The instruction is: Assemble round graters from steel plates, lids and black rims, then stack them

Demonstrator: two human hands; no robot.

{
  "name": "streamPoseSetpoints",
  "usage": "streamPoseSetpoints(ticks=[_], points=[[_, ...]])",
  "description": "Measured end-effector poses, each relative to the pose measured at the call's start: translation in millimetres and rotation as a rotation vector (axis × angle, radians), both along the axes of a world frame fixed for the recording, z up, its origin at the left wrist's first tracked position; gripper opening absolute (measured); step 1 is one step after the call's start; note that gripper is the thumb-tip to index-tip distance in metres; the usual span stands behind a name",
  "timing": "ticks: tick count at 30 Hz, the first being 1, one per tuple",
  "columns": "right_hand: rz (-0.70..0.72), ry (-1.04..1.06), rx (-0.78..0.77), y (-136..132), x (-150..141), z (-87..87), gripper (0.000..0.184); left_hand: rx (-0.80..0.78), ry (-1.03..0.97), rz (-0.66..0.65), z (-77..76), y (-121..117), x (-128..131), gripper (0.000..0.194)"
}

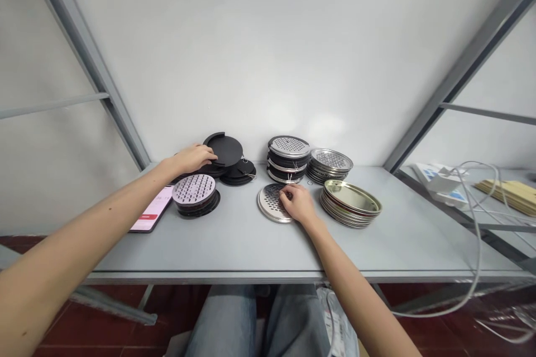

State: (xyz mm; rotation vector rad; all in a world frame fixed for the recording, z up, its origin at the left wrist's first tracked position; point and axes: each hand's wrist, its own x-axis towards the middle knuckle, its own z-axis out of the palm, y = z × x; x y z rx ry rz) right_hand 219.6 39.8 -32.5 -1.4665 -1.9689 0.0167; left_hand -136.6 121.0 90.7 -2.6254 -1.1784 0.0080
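Just 1 cam here, worn on the person's head, facing forward and tilted down at the grey surface (234, 251). It looks from over the front edge of the surface, close enough that the perforated discs (288, 146) on it read clearly. Pretty wide view too: it catches the wall (251, 39) behind the surface, a metal post (84, 50) left of it, and the person's legs (226, 321) below its front edge.

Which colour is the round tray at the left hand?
The round tray is black, as the head view shows.
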Motion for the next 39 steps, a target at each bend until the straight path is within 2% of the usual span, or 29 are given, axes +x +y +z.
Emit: streamPoseSetpoints(ticks=[4, 8, 12, 17, 19, 22, 25, 27, 32, 36, 39], points=[[0.012, 0.003, 0.019, 0, 0, -0.5, 0.021, 0.057, -0.068, -0.061, 8.4, -13, 16, 0.033], [0.031, 0.014, 0.03, 3, 2, -3.4, 0.021, 0.1, -0.075, -0.203, 8.0, -43, 40, 0.034], [0.01, -0.005, 0.014, 4, 4, -4.3, 0.025, 0.071, -0.001, -0.398, -6.3, -84, 61, 0.048], [-0.028, -0.057, 0.021, -1, 1, 0.8, 0.027, 0.052, 0.052, -0.479, -28.6, -118, 64, 0.052], [0.031, -0.051, 0.036, -6, -2, 3.0, 0.027, 0.056, 0.06, -0.451, -35.5, -125, 58, 0.055], [0.216, -0.044, 0.035, -17, -2, 3.3, 0.034, 0.082, 0.095, -0.391, -44.3, -132, 50, 0.053], [0.403, -0.091, 0.004, -25, 5, -0.6, 0.065, 0.109, 0.136, -0.377, -50.3, -138, 44, 0.054], [0.448, -0.106, -0.01, -28, 11, -3.9, 0.077, 0.117, 0.154, -0.374, -51.4, -142, 43, 0.054], [0.418, -0.109, 0.008, -29, 22, -7.7, 0.055, 0.111, 0.126, -0.368, -46.9, -150, 46, 0.054], [0.428, -0.164, 0.137, -35, 24, -7.5, 0.033, 0.081, 0.128, -0.356, -46.0, -158, 51, 0.054], [0.373, -0.146, 0.251, -40, 26, -7.2, 0.03, 0.052, 0.13, -0.334, -50.7, -163, 56, 0.051]])
